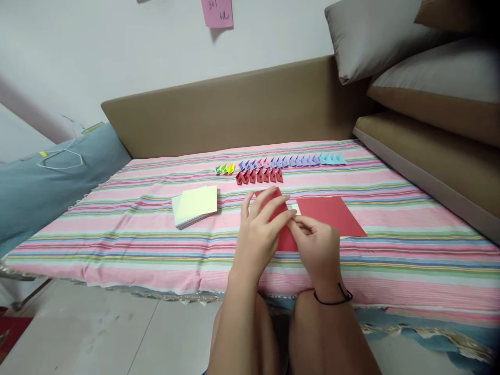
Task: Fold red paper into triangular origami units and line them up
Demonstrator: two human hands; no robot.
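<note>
1. Red paper (288, 240) lies beneath my left hand (258, 226), fingers spread over it
2. My right hand (318, 244) pinches its edge, just beside the left
3. Likely light, crisp, easily creased; best held by edges

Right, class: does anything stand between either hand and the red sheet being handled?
Nothing visible does. The left hand lies over the red sheet, and the right hand pinches at the sheet's right edge. The other red paper lies off to the right, not in between.
</note>
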